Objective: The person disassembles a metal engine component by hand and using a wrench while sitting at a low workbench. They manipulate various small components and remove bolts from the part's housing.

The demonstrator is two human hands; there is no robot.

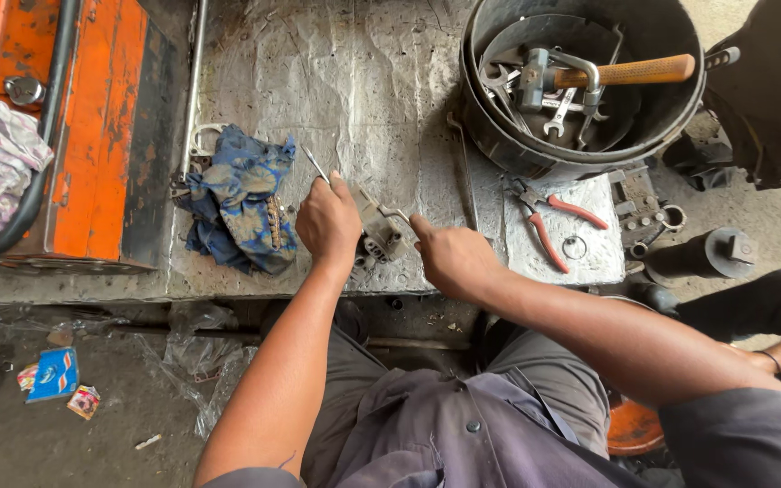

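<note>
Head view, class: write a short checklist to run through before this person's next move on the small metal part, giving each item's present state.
1. Left hand on the metal part: ok.
2. Thin tool gripped in left hand: ok.
3. Right hand at the part's edge: ok.
4. Part resting flat on the metal slab: cannot tell.
5. Red-handled pliers close by on slab: ok.
6. Hammer stowed in bucket: ok.

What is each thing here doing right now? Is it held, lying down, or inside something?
Left hand: closed, holding a thin metal tool.
Right hand: grip on the small metal part.
Small metal part: held on the metal-covered bench.
Blue rag: crumpled, lying on the bench.
Red-handled pliers: lying flat, unheld.
Hammer: resting inside the black tub.
Spanners: piled in the tub.
</note>
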